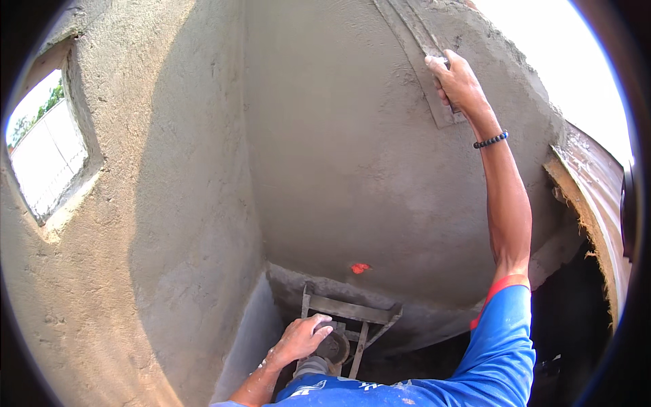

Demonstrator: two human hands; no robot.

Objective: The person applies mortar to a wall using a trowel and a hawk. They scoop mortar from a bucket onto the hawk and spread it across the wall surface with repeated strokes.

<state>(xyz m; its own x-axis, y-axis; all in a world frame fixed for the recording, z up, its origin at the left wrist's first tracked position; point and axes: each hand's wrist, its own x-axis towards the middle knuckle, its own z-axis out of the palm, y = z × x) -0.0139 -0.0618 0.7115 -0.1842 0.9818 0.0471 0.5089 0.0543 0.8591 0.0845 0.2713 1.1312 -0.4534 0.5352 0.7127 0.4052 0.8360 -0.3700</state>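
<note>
High on the grey plastered wall [319,136], my right hand [454,85] grips the handle of a long flat metal plastering float [407,34] that lies against the surface along its upper right part. Down at the bottom centre, my left hand [305,336] has its fingers loosely bent and apart, holding nothing that I can see. It is beside a frame like a ladder or stand [349,312], with a round dull container [333,347] partly hidden under it. A small orange-red patch [360,268] shows low on the wall.
A side wall [183,203] meets the plastered wall at a corner and has a square opening [47,142] onto daylight. At the right are a jagged wall top, a torn board edge [583,210] with a corrugated sheet [603,176], and a dark gap [576,319] below.
</note>
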